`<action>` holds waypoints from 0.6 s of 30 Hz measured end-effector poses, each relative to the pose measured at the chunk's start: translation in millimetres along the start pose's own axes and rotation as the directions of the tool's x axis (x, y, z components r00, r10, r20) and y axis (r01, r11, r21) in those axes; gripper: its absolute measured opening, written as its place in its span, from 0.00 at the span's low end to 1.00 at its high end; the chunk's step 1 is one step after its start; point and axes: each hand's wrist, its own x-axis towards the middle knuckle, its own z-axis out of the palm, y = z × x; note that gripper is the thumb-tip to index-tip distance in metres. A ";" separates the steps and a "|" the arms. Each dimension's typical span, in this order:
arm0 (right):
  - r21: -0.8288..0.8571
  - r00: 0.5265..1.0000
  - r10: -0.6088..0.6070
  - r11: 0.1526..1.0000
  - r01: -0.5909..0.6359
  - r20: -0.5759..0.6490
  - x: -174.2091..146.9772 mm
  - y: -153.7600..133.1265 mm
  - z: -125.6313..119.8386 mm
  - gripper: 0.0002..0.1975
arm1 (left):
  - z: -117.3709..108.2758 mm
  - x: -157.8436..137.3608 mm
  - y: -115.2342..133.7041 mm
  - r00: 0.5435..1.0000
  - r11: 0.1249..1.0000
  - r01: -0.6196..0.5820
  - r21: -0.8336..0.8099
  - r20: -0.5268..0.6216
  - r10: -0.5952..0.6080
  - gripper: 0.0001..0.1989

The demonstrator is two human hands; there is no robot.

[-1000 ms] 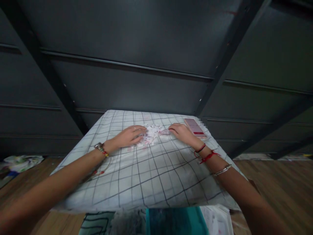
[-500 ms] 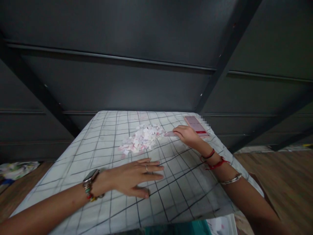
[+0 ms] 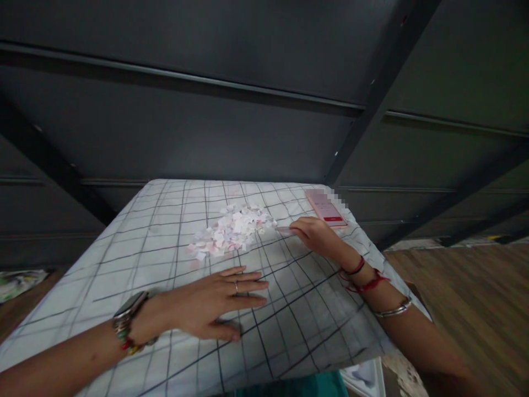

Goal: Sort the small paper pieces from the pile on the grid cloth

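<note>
Your left hand (image 3: 209,303) has drawn back from the paper scraps (image 3: 233,229), fingers now spread wide on the checked cloth (image 3: 306,320); your right hand (image 3: 316,236) pinches a thin pale strip (image 3: 283,230), its tip beside the scraps, which lie heaped beyond your left hand; a phone (image 3: 327,208) lies past the right.

The right hand (image 3: 316,234) hides 1 end of a thin pale piece (image 3: 284,230). Lettering on the phone (image 3: 325,208) is too small to read. The bottom edge cuts off a teal container (image 3: 320,385) and a white tray (image 3: 379,377)
</note>
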 end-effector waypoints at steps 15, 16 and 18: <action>0.058 0.992 -0.127 0.990 0.127 -0.005 1.1 -36.5 0.5 0.10 | 7.1 -0.6 -1.9 0.998 0.998 -0.022 0.052 -0.050 0.024 0.29; 0.038 0.995 -0.092 0.995 0.093 -0.034 1.9 -36.6 2.8 0.10 | 6.9 -0.4 -1.7 0.999 0.998 -0.019 0.055 -0.047 0.022 0.29; -0.004 0.996 -0.053 0.999 0.052 -0.068 3.4 -36.3 6.7 0.11 | 6.5 0.0 -1.2 0.999 0.998 -0.013 0.059 -0.036 0.015 0.29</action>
